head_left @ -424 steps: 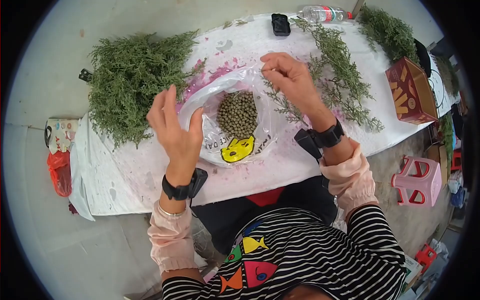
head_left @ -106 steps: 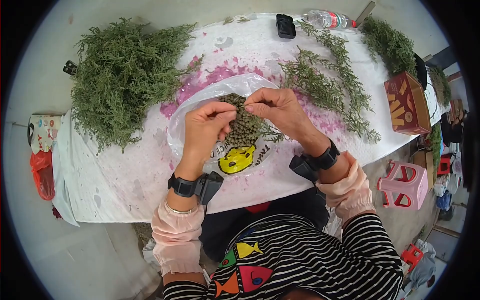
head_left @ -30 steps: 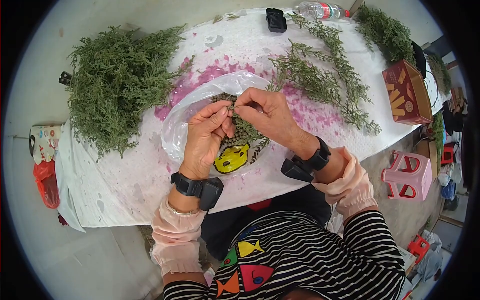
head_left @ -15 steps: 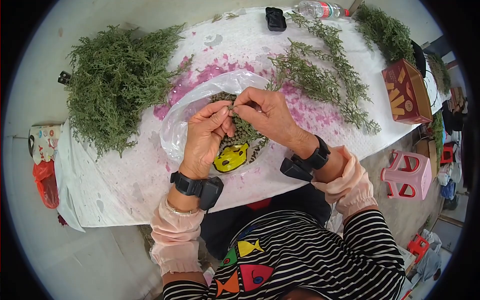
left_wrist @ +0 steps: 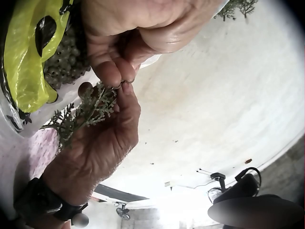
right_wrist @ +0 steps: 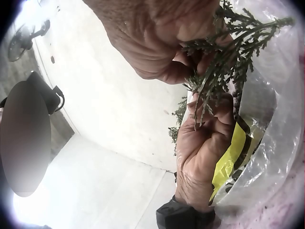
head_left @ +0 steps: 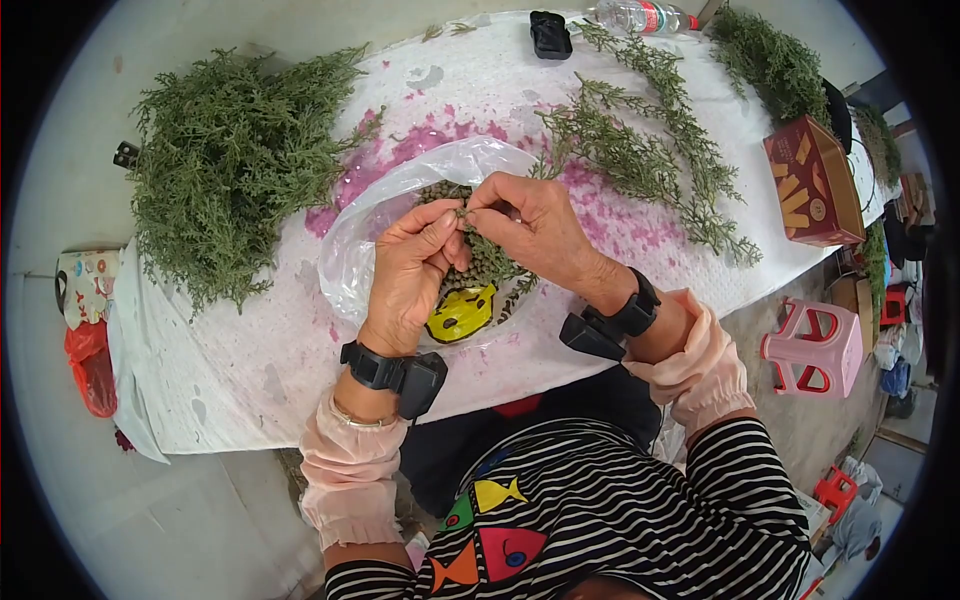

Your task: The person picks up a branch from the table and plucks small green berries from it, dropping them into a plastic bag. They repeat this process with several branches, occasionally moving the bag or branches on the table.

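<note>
Over a clear plastic bag (head_left: 345,255) with a yellow cartoon print (head_left: 462,314), both hands meet fingertip to fingertip. My left hand (head_left: 405,275) pinches with thumb and forefinger at a small green evergreen sprig (left_wrist: 97,105). The right hand (head_left: 550,235) pinches the same sprig, whose leafy part hangs below its fingers in the head view. What lies right between the fingertips is too small to tell. Many small round green-brown balls (left_wrist: 66,59) fill the bag, partly hidden behind the hands.
A large heap of evergreen branches (head_left: 240,170) lies left on the stained white cloth (head_left: 250,370). Longer branches (head_left: 640,150) lie at right, near a red box (head_left: 815,185). A black container (head_left: 550,36) and a plastic bottle (head_left: 645,17) are at the back; a pink stool (head_left: 815,345) stands right.
Fourteen seconds ago the hands were apart, the left spread beside the bag. They since came together over the bag on the sprig; during the last second they have hardly moved.
</note>
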Demonstrator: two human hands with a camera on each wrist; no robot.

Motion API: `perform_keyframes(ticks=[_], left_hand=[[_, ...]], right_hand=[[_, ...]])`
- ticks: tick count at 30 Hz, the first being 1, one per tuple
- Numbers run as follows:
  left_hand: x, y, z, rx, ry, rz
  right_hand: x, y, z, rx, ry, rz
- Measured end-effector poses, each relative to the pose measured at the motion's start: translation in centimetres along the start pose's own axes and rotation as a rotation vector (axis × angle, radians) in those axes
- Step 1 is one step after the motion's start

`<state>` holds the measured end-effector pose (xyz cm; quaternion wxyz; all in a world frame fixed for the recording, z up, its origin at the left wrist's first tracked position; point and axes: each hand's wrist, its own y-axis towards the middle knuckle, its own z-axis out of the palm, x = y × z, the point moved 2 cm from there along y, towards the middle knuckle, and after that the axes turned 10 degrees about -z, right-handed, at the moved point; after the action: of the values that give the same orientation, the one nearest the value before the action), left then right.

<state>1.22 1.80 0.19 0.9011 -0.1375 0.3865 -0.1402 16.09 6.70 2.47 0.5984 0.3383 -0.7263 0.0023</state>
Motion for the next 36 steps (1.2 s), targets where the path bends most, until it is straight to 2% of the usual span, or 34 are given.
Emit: perform_keyframes(ticks=[14, 22, 25, 36], left_hand=[[0.3, 0.1, -0.1, -0.018, 0.053, 0.017], [0.2, 0.1, -0.1, -0.002, 0.027, 0.011], [0.1, 0.1, 0.0, -0.025, -0.009, 0.007], [0.2, 0.3, -0.3, -0.028, -0.051, -0.002]], right_hand=[[0.0, 0.0, 0.0, 0.002, -0.037, -0.007], [-0.2, 0.0, -0.1, 0.034, 0.01, 0.05], [-1.1, 0.2, 0.1, 0.047, 0.248, 0.106], [-1.3, 0.1, 0.0, 0.066, 0.297, 0.156]])
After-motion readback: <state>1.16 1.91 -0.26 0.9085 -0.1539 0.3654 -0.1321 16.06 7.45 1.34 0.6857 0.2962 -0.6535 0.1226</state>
